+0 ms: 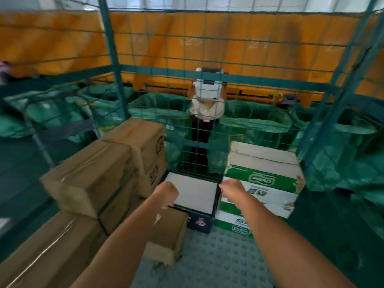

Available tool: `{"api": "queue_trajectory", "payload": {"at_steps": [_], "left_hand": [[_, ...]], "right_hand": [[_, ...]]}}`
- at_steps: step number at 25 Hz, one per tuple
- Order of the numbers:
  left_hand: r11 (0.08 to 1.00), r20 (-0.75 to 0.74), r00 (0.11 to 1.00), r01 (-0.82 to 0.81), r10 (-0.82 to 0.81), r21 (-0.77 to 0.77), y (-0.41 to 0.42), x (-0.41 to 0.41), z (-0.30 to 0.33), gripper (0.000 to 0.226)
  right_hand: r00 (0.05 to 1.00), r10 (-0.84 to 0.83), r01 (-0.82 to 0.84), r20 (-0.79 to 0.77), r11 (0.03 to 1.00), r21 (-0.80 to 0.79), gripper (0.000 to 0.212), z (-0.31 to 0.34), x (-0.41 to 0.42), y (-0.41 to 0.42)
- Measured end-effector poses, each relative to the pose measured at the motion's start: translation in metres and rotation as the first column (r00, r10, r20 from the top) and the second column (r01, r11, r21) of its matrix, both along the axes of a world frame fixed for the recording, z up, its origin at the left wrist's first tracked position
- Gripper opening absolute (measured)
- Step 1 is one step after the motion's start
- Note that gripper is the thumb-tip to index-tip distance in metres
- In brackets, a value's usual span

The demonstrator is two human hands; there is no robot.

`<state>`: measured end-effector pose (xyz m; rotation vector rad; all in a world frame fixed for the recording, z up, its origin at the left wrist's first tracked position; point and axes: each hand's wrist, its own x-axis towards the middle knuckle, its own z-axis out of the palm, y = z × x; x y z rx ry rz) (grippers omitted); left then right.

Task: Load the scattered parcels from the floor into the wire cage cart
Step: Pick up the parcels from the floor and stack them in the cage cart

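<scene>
I am looking into the green wire cage cart [116,84]. A dark blue parcel with a white top [194,194] sits on the cart floor at the back, between brown cartons and a green-and-white carton [261,183]. My left hand [167,192] curls over the parcel's near left edge. At its right edge my right hand [231,189] is curled, squeezed against the green-and-white carton. The picture is blurred and the fingertips are hidden.
Stacked brown cartons [91,175] fill the cart's left side, and a small brown box [166,235] lies under my left forearm. The grey studded cart floor [218,260] shows in front. Beyond the mesh are green sacks [259,123], an orange conveyor wall and a person in white [207,104].
</scene>
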<state>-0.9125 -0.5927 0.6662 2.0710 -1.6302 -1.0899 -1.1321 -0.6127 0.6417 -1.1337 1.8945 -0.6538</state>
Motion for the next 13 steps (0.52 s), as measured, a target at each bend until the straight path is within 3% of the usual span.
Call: {"api": "queue_trajectory", "payload": {"at_steps": [7, 13], "left_hand": [[0.907, 0.061, 0.905, -0.421, 0.422, -0.02, 0.161, 0.065, -0.016, 0.016], [0.68, 0.069, 0.687, -0.726, 0.723, 0.102, 0.349, 0.103, -0.039, 0.021]], "right_hand": [[0.902, 0.41, -0.409, 0.135, 0.912, -0.034, 0.005, -0.014, 0.098, 0.058], [0.672, 0.707, -0.715, 0.218, 0.697, -0.054, 0.01, -0.04, 0.193, 0.17]]}}
